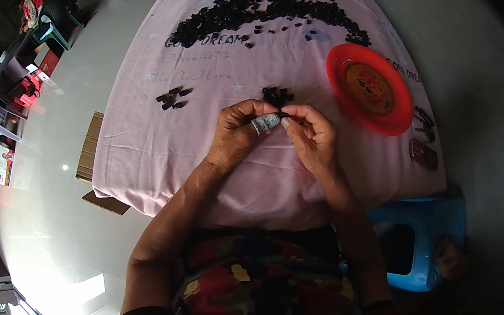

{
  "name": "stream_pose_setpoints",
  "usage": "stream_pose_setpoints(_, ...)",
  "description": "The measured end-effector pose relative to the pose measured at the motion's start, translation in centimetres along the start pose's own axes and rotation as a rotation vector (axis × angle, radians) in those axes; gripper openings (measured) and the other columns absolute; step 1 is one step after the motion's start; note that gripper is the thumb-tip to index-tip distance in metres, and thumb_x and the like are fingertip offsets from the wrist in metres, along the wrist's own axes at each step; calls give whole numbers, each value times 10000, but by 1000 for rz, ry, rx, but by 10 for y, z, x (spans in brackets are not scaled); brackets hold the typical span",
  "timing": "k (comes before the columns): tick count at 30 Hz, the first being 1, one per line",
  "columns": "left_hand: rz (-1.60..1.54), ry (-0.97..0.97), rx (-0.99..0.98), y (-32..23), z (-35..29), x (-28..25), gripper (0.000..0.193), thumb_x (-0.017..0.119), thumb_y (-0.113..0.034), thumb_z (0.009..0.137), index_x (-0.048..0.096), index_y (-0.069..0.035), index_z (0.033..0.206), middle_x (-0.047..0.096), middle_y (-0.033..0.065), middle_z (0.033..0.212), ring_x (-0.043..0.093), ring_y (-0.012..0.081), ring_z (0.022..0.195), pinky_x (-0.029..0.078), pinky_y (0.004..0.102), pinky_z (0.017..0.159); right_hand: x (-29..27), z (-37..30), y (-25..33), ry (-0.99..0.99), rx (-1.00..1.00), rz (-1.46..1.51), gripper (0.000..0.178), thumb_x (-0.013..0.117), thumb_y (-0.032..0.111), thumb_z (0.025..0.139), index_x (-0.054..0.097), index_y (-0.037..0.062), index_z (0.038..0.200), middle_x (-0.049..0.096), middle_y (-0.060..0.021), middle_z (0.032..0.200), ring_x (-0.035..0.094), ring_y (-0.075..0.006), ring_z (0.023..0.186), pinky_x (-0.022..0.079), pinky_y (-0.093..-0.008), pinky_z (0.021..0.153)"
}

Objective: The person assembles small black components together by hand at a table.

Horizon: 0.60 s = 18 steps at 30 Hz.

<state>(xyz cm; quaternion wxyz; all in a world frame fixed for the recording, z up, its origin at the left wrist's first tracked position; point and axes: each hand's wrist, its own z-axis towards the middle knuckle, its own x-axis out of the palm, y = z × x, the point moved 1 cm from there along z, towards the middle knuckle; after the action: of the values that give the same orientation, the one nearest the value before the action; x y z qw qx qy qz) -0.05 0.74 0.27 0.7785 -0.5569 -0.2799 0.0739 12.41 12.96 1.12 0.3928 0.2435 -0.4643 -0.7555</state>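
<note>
My left hand (237,135) and my right hand (314,134) meet over the pink cloth. Their fingertips are closed on a small black piece (283,114), mostly hidden by the fingers; its exact kind is too small to tell. A grey knitted finger cover (266,123) wraps a digit of my left hand. Just beyond the fingertips lies a little heap of black pieces (277,95). Farther left, several short black tubular pieces (173,97) form a loose group.
A large pile of black pieces (225,14) spreads across the far part of the cloth-covered table (212,105). To the right are a red round tray (337,74) and a small dark red device (423,154). A blue stool (425,255) stands at lower right, cardboard (91,148) at left.
</note>
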Motion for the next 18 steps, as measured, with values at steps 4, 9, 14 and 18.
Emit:
stream_pose_setpoints(4,17,-21,-1,-2,-1,3,123,632,23,927,676,13,1042,678,29,982,607,88,893,494,242,828,-1,-1,-2,-6,-8,4,147,655,-38,916,663,-33,1063,666,-36,983,552,-19,756,459,-166,616)
stream_pose_setpoints(9,241,-15,101,1,-2,0,120,630,18,933,664,-1,1046,677,16,998,603,76,942,475,239,895,-3,-1,7,36,10,-202,187,649,-27,926,642,-33,1113,653,-29,982,559,-32,797,464,-172,679)
stream_pose_setpoints(14,191,-68,86,-6,-3,4,104,634,0,939,661,3,1040,673,-1,975,588,62,923,469,226,860,-5,0,5,-58,31,18,218,643,-35,929,633,-38,1148,639,-29,979,573,-46,841,470,-176,747)
stream_pose_setpoints(18,141,-52,81,-7,-2,6,93,638,-10,943,661,7,1031,673,-5,954,579,53,904,466,216,840,-8,-1,3,-28,29,-30,230,647,-41,925,633,-44,1155,637,-26,982,576,-47,856,473,-179,757)
